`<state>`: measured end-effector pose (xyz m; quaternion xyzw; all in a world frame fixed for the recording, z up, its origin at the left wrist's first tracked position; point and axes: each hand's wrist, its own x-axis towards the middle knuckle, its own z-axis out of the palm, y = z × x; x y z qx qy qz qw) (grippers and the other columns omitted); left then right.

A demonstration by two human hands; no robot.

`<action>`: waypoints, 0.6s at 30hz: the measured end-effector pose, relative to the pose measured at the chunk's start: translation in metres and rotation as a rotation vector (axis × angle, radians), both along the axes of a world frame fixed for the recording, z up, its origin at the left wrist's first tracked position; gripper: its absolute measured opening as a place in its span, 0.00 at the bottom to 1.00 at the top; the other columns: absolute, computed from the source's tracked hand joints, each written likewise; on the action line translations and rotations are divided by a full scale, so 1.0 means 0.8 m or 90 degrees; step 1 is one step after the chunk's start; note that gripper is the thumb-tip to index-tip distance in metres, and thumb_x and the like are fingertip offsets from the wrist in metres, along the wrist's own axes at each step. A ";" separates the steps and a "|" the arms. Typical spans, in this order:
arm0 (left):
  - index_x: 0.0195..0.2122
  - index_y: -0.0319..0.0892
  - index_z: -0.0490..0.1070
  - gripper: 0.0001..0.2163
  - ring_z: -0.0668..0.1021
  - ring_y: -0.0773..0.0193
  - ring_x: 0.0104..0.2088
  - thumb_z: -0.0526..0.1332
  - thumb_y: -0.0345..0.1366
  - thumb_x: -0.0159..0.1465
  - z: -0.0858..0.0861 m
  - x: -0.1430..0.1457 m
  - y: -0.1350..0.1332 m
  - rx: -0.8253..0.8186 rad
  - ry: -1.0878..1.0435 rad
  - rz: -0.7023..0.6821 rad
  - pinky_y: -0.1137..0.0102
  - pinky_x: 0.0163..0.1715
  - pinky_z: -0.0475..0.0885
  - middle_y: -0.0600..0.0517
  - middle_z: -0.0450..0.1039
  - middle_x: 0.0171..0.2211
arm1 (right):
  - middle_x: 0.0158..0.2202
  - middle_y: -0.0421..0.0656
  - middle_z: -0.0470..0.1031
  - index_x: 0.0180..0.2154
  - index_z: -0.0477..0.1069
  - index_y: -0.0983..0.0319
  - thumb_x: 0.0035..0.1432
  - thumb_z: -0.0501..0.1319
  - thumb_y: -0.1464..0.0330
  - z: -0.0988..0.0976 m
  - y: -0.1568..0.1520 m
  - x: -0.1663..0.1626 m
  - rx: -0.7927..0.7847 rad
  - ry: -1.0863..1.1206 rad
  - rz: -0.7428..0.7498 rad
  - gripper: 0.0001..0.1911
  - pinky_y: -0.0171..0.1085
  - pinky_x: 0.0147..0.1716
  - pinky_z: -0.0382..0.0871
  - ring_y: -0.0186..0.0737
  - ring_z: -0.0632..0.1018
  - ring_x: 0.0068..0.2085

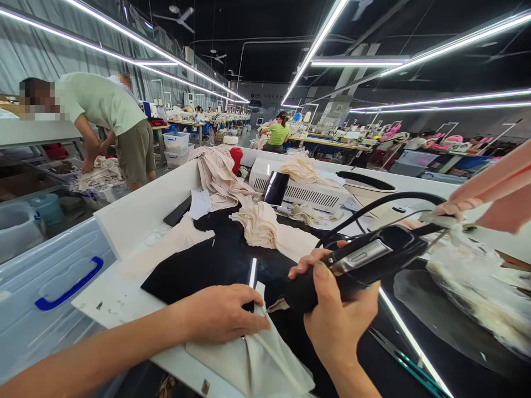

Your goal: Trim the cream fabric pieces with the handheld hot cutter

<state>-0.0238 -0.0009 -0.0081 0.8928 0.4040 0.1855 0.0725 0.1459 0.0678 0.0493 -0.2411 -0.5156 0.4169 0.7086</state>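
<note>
My left hand (pixel 219 314) is closed at the front edge of the worktop, its fingertips on a cream fabric piece (pixel 276 362) that hangs over the edge. My right hand (pixel 340 315) wraps round a black corded handheld tool (pixel 369 260) with a silver panel; its exact kind is unclear. The tool's narrow tip points down-left, close to the fabric by my left fingertips. Beyond the hands, a stack of cream fabric pieces (pixel 259 224) lies on the black glossy surface (pixel 219 262).
Teal-handled tweezers (pixel 410 362) lie at right. A plastic bag (pixel 468 282) and hanging pink cloth (pixel 493 188) stand beyond the tool. A phone (pixel 276 188) leans at the back near a red thread cone (pixel 236 160). A blue-handled bin (pixel 53 298) is left. Two people (pixel 103 105) work farther off.
</note>
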 end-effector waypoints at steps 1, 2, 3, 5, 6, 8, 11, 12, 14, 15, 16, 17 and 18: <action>0.57 0.47 0.75 0.13 0.78 0.55 0.55 0.59 0.34 0.74 0.000 0.000 0.000 0.003 0.002 0.001 0.66 0.56 0.73 0.44 0.72 0.57 | 0.32 0.34 0.74 0.48 0.70 0.55 0.56 0.72 0.64 -0.001 0.001 0.000 -0.003 -0.003 -0.001 0.20 0.36 0.26 0.75 0.34 0.75 0.27; 0.57 0.47 0.75 0.13 0.78 0.55 0.55 0.58 0.34 0.74 -0.001 0.000 0.000 0.006 0.005 0.003 0.67 0.56 0.73 0.44 0.72 0.57 | 0.32 0.34 0.74 0.47 0.69 0.55 0.57 0.72 0.65 -0.001 0.001 0.000 -0.006 -0.002 -0.002 0.19 0.36 0.26 0.75 0.34 0.75 0.27; 0.57 0.48 0.75 0.13 0.77 0.55 0.55 0.58 0.35 0.74 -0.001 -0.001 0.000 0.007 0.007 0.005 0.67 0.56 0.73 0.45 0.71 0.58 | 0.32 0.34 0.74 0.47 0.69 0.54 0.56 0.72 0.65 -0.001 0.002 0.000 -0.007 0.000 -0.002 0.19 0.36 0.26 0.75 0.34 0.75 0.27; 0.57 0.48 0.75 0.13 0.77 0.55 0.55 0.58 0.35 0.74 -0.001 -0.001 0.000 0.008 0.008 0.010 0.66 0.56 0.73 0.45 0.71 0.58 | 0.32 0.34 0.74 0.47 0.69 0.55 0.56 0.72 0.64 -0.001 0.004 -0.001 0.000 0.010 0.001 0.19 0.36 0.26 0.74 0.34 0.74 0.27; 0.57 0.48 0.75 0.13 0.77 0.55 0.55 0.58 0.35 0.74 -0.001 -0.001 0.000 0.007 0.006 0.009 0.66 0.56 0.73 0.45 0.71 0.58 | 0.32 0.33 0.74 0.47 0.69 0.55 0.56 0.72 0.64 -0.002 0.005 -0.001 0.006 0.015 0.001 0.20 0.36 0.26 0.74 0.34 0.74 0.27; 0.57 0.48 0.75 0.13 0.77 0.55 0.56 0.58 0.34 0.74 -0.001 -0.001 -0.001 0.002 -0.001 0.006 0.65 0.57 0.73 0.45 0.71 0.58 | 0.32 0.33 0.74 0.48 0.68 0.55 0.56 0.72 0.65 -0.003 0.006 -0.004 0.015 0.013 0.000 0.20 0.36 0.27 0.74 0.34 0.75 0.27; 0.57 0.46 0.75 0.13 0.77 0.54 0.55 0.57 0.34 0.74 0.001 -0.002 -0.004 0.001 -0.022 0.004 0.64 0.57 0.74 0.44 0.71 0.58 | 0.33 0.33 0.74 0.47 0.67 0.55 0.58 0.70 0.66 -0.006 0.007 -0.007 0.013 -0.006 0.005 0.17 0.37 0.28 0.74 0.33 0.75 0.27; 0.57 0.46 0.75 0.13 0.77 0.54 0.55 0.57 0.34 0.74 0.002 -0.003 -0.004 0.000 -0.030 0.005 0.63 0.56 0.74 0.43 0.71 0.57 | 0.34 0.33 0.75 0.46 0.67 0.55 0.59 0.70 0.66 -0.007 0.007 -0.007 0.012 -0.013 0.009 0.15 0.37 0.28 0.74 0.33 0.75 0.27; 0.57 0.44 0.75 0.13 0.77 0.54 0.54 0.58 0.34 0.74 0.005 -0.004 -0.005 -0.012 -0.045 0.010 0.63 0.56 0.75 0.43 0.72 0.57 | 0.34 0.33 0.74 0.42 0.67 0.55 0.60 0.69 0.66 -0.006 0.008 -0.006 0.017 -0.021 0.018 0.13 0.37 0.28 0.74 0.33 0.75 0.27; 0.58 0.44 0.74 0.13 0.77 0.55 0.54 0.58 0.33 0.74 0.006 -0.005 -0.005 -0.024 -0.051 0.012 0.63 0.56 0.75 0.44 0.72 0.56 | 0.33 0.33 0.74 0.41 0.66 0.55 0.60 0.69 0.66 -0.005 0.009 -0.003 0.023 -0.025 0.019 0.13 0.37 0.28 0.74 0.33 0.75 0.27; 0.58 0.43 0.74 0.13 0.78 0.56 0.53 0.58 0.32 0.74 0.008 -0.005 -0.005 -0.036 -0.054 0.013 0.64 0.55 0.76 0.44 0.73 0.56 | 0.33 0.33 0.74 0.41 0.66 0.55 0.59 0.70 0.65 -0.003 0.010 0.000 0.029 -0.030 0.014 0.14 0.37 0.28 0.73 0.33 0.75 0.27; 0.58 0.43 0.73 0.14 0.78 0.57 0.53 0.58 0.31 0.74 0.009 -0.004 -0.004 -0.043 -0.054 0.018 0.65 0.54 0.76 0.45 0.73 0.55 | 0.33 0.33 0.74 0.41 0.65 0.55 0.59 0.70 0.65 -0.001 0.011 0.006 0.034 -0.038 0.005 0.15 0.38 0.29 0.73 0.34 0.75 0.26; 0.58 0.42 0.73 0.13 0.78 0.58 0.53 0.58 0.31 0.74 0.011 -0.002 -0.004 -0.039 -0.056 0.027 0.65 0.54 0.76 0.45 0.73 0.54 | 0.32 0.33 0.74 0.42 0.65 0.55 0.59 0.70 0.64 0.002 0.012 0.012 0.037 -0.053 -0.009 0.15 0.38 0.29 0.74 0.34 0.75 0.26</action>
